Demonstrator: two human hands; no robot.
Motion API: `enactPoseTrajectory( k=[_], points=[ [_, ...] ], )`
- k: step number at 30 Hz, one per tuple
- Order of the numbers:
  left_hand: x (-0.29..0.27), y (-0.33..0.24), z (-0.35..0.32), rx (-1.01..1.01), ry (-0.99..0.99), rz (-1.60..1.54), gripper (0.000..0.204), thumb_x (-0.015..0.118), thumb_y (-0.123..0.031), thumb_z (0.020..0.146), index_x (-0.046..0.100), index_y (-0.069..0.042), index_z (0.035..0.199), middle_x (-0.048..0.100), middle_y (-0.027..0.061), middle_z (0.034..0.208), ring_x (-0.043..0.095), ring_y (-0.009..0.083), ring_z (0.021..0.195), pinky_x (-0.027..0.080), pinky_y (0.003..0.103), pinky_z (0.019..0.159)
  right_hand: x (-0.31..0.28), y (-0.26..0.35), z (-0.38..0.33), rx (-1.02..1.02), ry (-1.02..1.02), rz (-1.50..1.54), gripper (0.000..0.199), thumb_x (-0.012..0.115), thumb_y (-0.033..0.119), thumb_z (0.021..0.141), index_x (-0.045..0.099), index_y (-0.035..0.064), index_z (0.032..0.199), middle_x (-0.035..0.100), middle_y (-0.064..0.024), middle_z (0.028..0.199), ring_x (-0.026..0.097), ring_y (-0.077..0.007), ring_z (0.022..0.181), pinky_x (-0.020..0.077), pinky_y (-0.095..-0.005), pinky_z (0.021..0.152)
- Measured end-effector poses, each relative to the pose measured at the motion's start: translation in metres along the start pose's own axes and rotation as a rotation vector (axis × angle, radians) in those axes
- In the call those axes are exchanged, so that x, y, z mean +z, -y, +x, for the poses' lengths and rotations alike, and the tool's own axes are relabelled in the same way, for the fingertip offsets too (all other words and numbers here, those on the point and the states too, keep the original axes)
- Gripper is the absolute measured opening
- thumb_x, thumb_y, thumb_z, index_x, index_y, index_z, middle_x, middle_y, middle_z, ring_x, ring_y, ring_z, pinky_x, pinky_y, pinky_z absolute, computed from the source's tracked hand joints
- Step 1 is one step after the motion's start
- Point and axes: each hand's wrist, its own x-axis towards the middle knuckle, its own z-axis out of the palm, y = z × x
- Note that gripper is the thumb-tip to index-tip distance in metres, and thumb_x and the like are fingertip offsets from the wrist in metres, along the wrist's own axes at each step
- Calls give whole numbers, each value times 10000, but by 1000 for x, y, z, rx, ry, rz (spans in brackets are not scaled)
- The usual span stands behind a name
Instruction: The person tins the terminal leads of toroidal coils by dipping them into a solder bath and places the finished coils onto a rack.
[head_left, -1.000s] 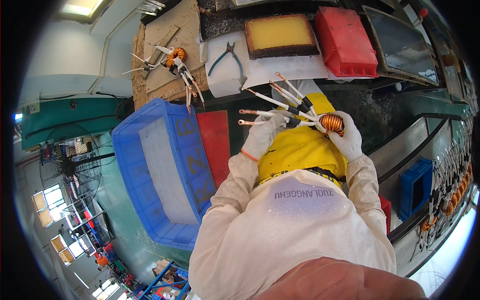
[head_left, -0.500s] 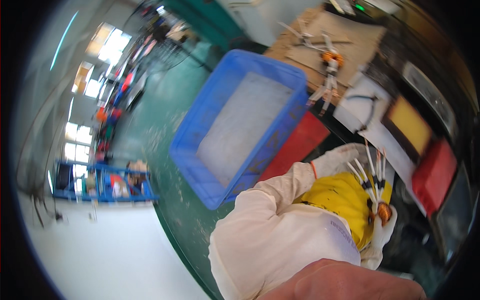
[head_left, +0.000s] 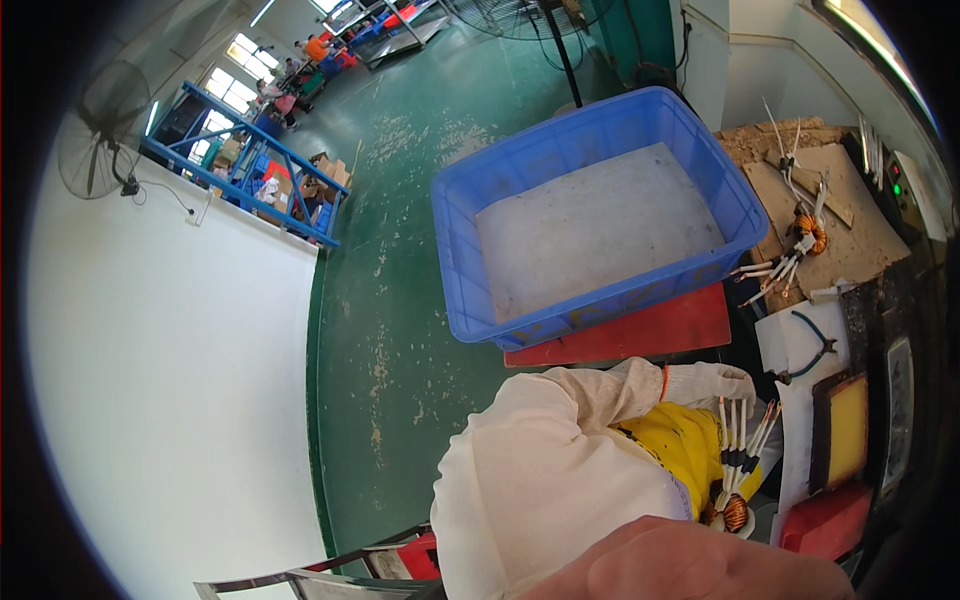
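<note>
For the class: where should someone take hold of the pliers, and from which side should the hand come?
Probably best by the handles, coming from the picture's left, where the left hand is nearest. The pliers lie on white paper, their handles spread with ends toward that side, while the nose points away, toward the right.

A white wall (head_left: 180,380) fills the left, a fan (head_left: 100,135) mounted on it. Green floor (head_left: 390,290), its paint worn in pale patches, runs past a blue metal rack (head_left: 265,137). Bright windows (head_left: 233,90) and a strip light (head_left: 262,12) show far left; the far furniture (head_left: 408,45) is small, perhaps metal stands. A wooden tabletop (head_left: 742,147) stands right.
</note>
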Motion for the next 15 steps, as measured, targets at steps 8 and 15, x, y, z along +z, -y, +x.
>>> enactPoseTrajectory(
  k=[8, 15],
  points=[
    [-1, 11, -5, -11, -35, -27, 276, 652, -225, 952, 579, -14, 1114, 677, 102, 1042, 673, 207, 951, 555, 328, 841, 7, 9, -4, 102, -187, -337, 500, 606, 31, 837, 485, 36, 1323, 602, -172, 1171, 612, -260, 1013, 498, -331, 904],
    [2, 6, -11, -144, 6, -19, 355, 650, -264, 963, 553, -56, 1235, 661, 64, 1103, 675, 193, 931, 582, 361, 801, -3, -23, -5, 165, -162, -197, 501, 612, 62, 840, 493, 45, 1326, 609, -162, 1172, 613, -268, 996, 493, -334, 908]
  ],
)
